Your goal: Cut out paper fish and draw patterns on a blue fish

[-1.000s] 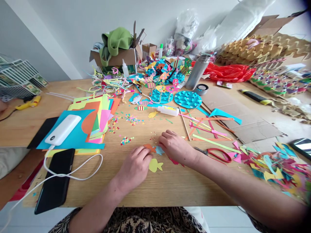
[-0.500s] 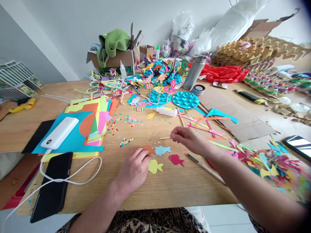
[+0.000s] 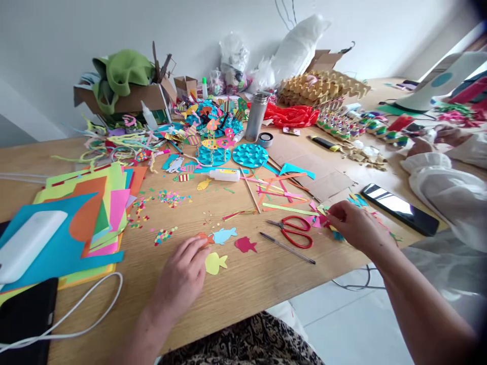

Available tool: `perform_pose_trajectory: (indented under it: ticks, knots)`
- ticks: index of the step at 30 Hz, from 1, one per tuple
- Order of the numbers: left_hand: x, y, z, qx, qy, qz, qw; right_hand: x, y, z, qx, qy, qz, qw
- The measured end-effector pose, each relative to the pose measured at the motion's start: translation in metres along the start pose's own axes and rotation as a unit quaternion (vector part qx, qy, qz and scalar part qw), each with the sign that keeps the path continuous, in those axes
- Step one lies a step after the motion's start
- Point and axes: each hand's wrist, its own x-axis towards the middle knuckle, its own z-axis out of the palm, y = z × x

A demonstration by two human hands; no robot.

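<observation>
My left hand (image 3: 185,268) lies on the table, fingers stretched forward, their tips touching an orange paper fish (image 3: 204,237). Beside that fish are a light-blue one (image 3: 224,235), a yellow-green one (image 3: 215,263) and a dark-red one (image 3: 246,245). My right hand (image 3: 348,223) is at the colored paper scraps (image 3: 315,221) on the right, its fingers curled downward. Whatever is between those fingertips is hidden. Red-handled scissors (image 3: 296,231) and a pen (image 3: 288,248) lie on the wood between my hands.
Stacked colored paper (image 3: 85,203), a white power bank (image 3: 34,243) and its cable are at left. Behind stand a glue bottle (image 3: 225,175), a steel flask (image 3: 256,117) and blue discs (image 3: 250,155). A phone (image 3: 399,209) and another person's sleeve (image 3: 433,177) are at right.
My right hand has moved from the middle of the table to the scraps at right, uncovering the scissors. The view has turned right. My left hand stays by the orange fish.
</observation>
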Motion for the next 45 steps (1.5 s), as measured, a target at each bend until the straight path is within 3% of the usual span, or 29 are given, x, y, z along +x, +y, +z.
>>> perform_pose_trajectory:
  ticks: [6,12,15,17,20,22,26,32,35,41,43,45]
  knots:
    - [0.000,0.002,0.000,-0.009,0.000,-0.016,1.000,0.008,0.024,0.010,-0.091,0.029,-0.090,0.991]
    - [0.003,0.005,0.000,-0.006,-0.015,-0.012,1.000,0.006,0.037,0.016,-0.210,0.090,-0.131,0.965]
    - [0.006,0.009,0.002,0.001,-0.031,-0.009,0.999,0.002,0.014,0.015,-0.199,0.144,-0.182,0.952]
    - [0.007,0.012,0.004,0.003,-0.045,-0.010,0.999,0.000,-0.014,0.018,-0.116,0.136,-0.267,0.947]
    - [0.008,0.015,0.008,0.003,-0.059,-0.008,0.998,-0.001,-0.068,0.031,0.001,0.071,-0.393,0.917]
    - [0.007,0.015,0.009,0.005,-0.065,-0.007,0.998,0.000,-0.102,0.044,-0.012,0.011,-0.444,0.896]
    - [0.006,0.015,0.008,0.008,-0.072,-0.010,0.997,0.005,-0.144,0.069,-0.123,-0.011,-0.475,0.871]
    - [0.006,0.012,0.009,0.009,-0.082,-0.012,0.997,0.013,-0.157,0.084,-0.207,-0.004,-0.508,0.836]
    - [0.006,0.012,0.010,0.008,-0.083,-0.014,0.996,0.022,-0.151,0.081,-0.207,0.010,-0.486,0.849]
    - [0.005,0.013,0.009,0.011,-0.089,-0.022,0.996,0.045,-0.120,0.059,-0.225,0.032,-0.379,0.897]
    - [0.005,0.013,0.009,0.013,-0.091,-0.023,0.996,0.042,-0.117,0.055,-0.218,0.034,-0.382,0.897]
    - [0.006,0.014,0.008,0.016,-0.094,-0.025,0.995,0.032,-0.122,0.056,-0.173,0.030,-0.433,0.884]
